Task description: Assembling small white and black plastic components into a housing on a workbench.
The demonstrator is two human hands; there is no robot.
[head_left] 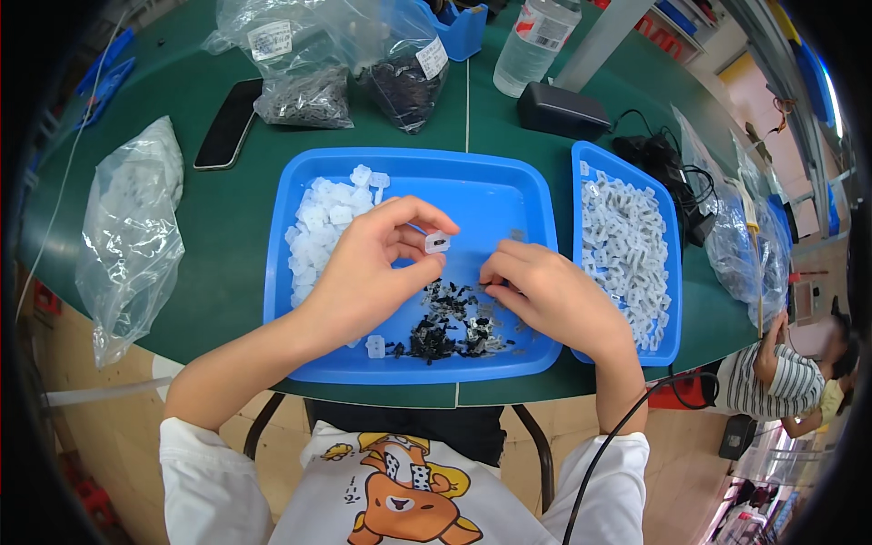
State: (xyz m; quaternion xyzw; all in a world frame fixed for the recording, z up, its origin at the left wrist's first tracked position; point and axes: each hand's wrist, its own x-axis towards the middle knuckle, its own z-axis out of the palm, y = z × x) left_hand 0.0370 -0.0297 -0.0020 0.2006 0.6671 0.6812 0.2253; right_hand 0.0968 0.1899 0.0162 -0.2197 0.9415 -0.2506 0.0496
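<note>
Plastic piece (438, 242), whitish with a dark patch showing in it, is being held above the trays' green tabletop (218, 218). A large blue tray (454, 186) is lying beneath it; a narrower blue tray (675, 282) is standing just beside that on the right, carrying many pale pieces (627, 254). The left hand (372, 259) is pinching the piece between thumb and fingers. The right hand (549, 291) is curling low over the large tray, fingertips drawn together; whether they are gripping anything, I cannot tell. A white heap (320, 218) is filling the left side, and tiny dark bits (431, 338) are lying nearer the person. Being probably light, stiff and slightly slippery, the piece is best suiting a gentle edge grip.
</note>
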